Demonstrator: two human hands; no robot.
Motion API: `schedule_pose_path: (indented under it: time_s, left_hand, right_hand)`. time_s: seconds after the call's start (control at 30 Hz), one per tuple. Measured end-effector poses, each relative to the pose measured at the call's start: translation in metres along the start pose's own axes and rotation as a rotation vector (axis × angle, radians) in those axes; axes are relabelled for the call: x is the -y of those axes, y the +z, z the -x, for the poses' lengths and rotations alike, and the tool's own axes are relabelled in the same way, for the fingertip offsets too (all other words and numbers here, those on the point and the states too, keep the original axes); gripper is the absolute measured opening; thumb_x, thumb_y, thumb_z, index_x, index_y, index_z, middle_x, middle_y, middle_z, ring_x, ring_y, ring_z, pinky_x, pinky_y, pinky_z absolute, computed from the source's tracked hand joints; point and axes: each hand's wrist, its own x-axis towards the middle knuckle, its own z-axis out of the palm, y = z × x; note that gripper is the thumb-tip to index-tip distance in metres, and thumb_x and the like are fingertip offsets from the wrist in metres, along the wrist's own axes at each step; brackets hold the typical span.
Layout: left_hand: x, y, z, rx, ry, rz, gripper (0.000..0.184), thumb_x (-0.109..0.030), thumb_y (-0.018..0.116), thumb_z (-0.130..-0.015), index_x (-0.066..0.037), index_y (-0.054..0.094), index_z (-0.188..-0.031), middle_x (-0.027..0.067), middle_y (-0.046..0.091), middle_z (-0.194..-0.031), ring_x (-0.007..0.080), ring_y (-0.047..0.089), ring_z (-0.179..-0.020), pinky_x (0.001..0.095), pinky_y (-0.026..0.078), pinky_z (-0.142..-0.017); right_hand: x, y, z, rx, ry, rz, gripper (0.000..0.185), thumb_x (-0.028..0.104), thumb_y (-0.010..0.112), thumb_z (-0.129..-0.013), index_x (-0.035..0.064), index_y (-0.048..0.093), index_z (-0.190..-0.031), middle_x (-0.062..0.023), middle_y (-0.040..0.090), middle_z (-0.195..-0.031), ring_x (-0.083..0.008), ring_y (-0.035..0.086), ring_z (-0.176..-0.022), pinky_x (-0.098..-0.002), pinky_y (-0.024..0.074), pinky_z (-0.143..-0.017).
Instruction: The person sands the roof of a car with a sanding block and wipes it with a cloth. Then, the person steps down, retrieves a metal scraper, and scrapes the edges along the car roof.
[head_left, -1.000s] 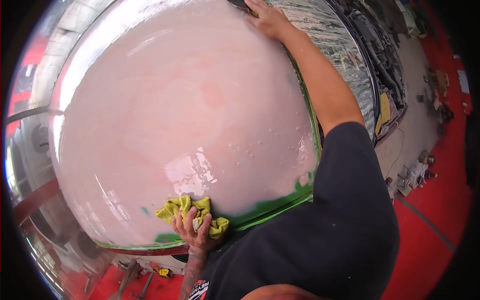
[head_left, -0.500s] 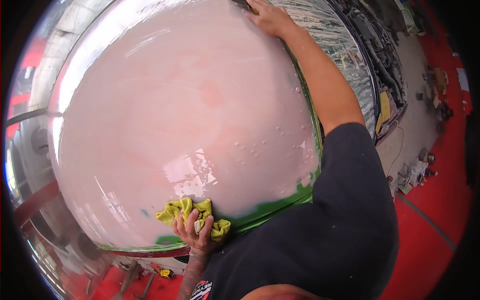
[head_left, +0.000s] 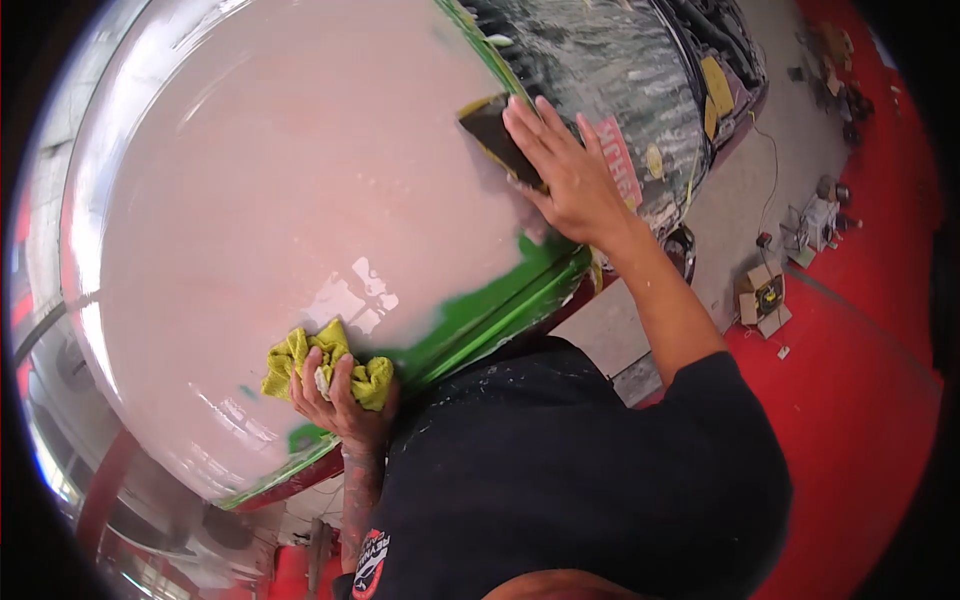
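A car roof (head_left: 290, 190) fills the left and middle of the view, pale pinkish-grey and wet, with green areas (head_left: 475, 305) along its near edge. My right hand (head_left: 580, 185) lies over a dark sheet of sandpaper (head_left: 495, 140) with a yellowish edge, pressing it on the roof by the windshield side. Its fingers are stretched out, and part of the sheet is hidden under them. My left hand (head_left: 345, 400) is closed round a crumpled yellow-green cloth (head_left: 290, 358), which rests on the roof near the front edge. Small water drops lie near the middle.
Plastic sheeting (head_left: 610, 60) covers the windshield beyond the roof edge. Past it is the open engine bay (head_left: 725, 45). An open cardboard box (head_left: 765, 300) and a cable (head_left: 775, 170) lie on the floor at right. The red floor (head_left: 850, 400) stretches beyond.
My right hand has come from the far side of the roof towards me along the windshield edge, with the sandpaper. The view has shifted; my left hand still holds the cloth.
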Motion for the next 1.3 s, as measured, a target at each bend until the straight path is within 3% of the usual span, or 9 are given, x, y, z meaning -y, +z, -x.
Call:
schedule_pose_path:
  time_s: [0.17,0.2,0.27,0.33,0.5,0.57,0.7,0.8,1.3]
  left_hand:
    - [0.001,-0.004,-0.008,0.074,0.071,0.012,0.064,-0.031,0.078,-0.073,-0.013,0.056,-0.130,0.0160,0.052,-0.138,0.0426,0.045,-0.128,0.0590,0.033,-0.105]
    - [0.001,-0.007,-0.012,0.083,0.098,0.018,0.064,-0.031,0.078,-0.073,-0.013,0.056,-0.130,0.0160,0.052,-0.138,0.0426,0.045,-0.128,0.0590,0.033,-0.105]
    - [0.002,-0.017,-0.019,0.150,0.146,0.059,0.066,-0.029,0.078,-0.074,-0.011,0.055,-0.134,0.0169,0.052,-0.138,0.0427,0.045,-0.128,0.0596,0.032,-0.107]
    - [-0.004,-0.012,-0.036,0.155,0.258,0.155,0.070,-0.026,0.077,-0.074,-0.010,0.053,-0.138,0.0165,0.052,-0.138,0.0427,0.045,-0.128,0.0599,0.031,-0.108]
    - [-0.015,-0.006,-0.051,0.235,0.326,0.166,0.059,-0.016,0.071,-0.064,-0.018,0.065,-0.122,0.0108,0.055,-0.133,0.0414,0.047,-0.127,0.0581,0.033,-0.107]
    - [-0.013,0.000,-0.045,0.199,0.306,0.172,0.056,-0.013,0.069,-0.061,-0.020,0.067,-0.117,0.0102,0.056,-0.132,0.0410,0.047,-0.127,0.0576,0.033,-0.107]
    - [-0.016,0.005,-0.043,0.120,0.281,0.199,0.056,-0.012,0.067,-0.058,-0.021,0.068,-0.113,0.0090,0.057,-0.130,0.0411,0.049,-0.126,0.0573,0.034,-0.106]
    - [-0.014,0.006,-0.045,0.101,0.284,0.183,0.056,-0.013,0.068,-0.057,-0.023,0.069,-0.113,0.0080,0.058,-0.130,0.0412,0.050,-0.125,0.0574,0.035,-0.105]
    - [-0.018,0.004,-0.047,0.091,0.235,0.209,0.052,-0.014,0.072,-0.056,-0.025,0.071,-0.106,0.0048,0.062,-0.125,0.0391,0.054,-0.123,0.0558,0.035,-0.104]
  right_hand:
    - [0.043,-0.008,0.112,0.058,0.176,-0.104,0.069,0.031,0.070,-0.087,0.0111,0.045,-0.149,-0.0082,0.037,-0.159,-0.0333,0.029,-0.149,-0.0567,0.0233,-0.117]
    - [0.062,-0.011,0.115,-0.029,0.147,-0.141,0.064,0.027,0.071,-0.085,0.0129,0.052,-0.145,-0.0084,0.044,-0.155,-0.0340,0.037,-0.143,-0.0482,0.0291,-0.113]
    - [0.112,-0.013,0.108,-0.163,0.052,-0.283,0.060,0.021,0.074,-0.079,0.0152,0.059,-0.137,-0.0071,0.057,-0.126,-0.0293,0.052,-0.118,-0.0432,0.0400,-0.096]
    - [0.139,-0.002,0.094,-0.194,-0.082,-0.451,0.059,0.019,0.075,-0.076,0.0145,0.061,-0.133,-0.0064,0.057,-0.112,-0.0274,0.055,-0.108,-0.0428,0.0417,-0.093]
    - [0.124,-0.002,0.096,-0.014,-0.199,-0.638,0.063,0.031,0.082,-0.074,0.0097,0.061,-0.131,-0.0066,0.060,-0.127,-0.0249,0.057,-0.116,-0.0410,0.0421,-0.096]
    - [0.092,-0.019,0.104,-0.173,0.013,-0.643,0.052,0.036,0.081,-0.080,0.0066,0.066,-0.120,-0.0114,0.066,-0.116,-0.0303,0.064,-0.104,-0.0409,0.0486,-0.090]
    - [0.033,-0.013,0.101,-0.289,0.462,-0.378,0.028,0.011,0.074,-0.085,-0.0007,0.067,-0.110,-0.0162,0.070,-0.096,-0.0266,0.070,-0.079,-0.0337,0.0551,-0.071]
    - [0.020,-0.012,0.093,-0.195,0.435,-0.314,0.020,0.006,0.071,-0.084,-0.0034,0.069,-0.101,-0.0169,0.071,-0.090,-0.0263,0.071,-0.075,-0.0346,0.0551,-0.069]
    - [0.044,-0.020,0.057,0.009,0.544,0.108,0.011,0.011,0.067,-0.077,0.0006,0.066,-0.078,-0.0191,0.068,-0.075,-0.0388,0.067,-0.069,-0.0473,0.0545,-0.065]
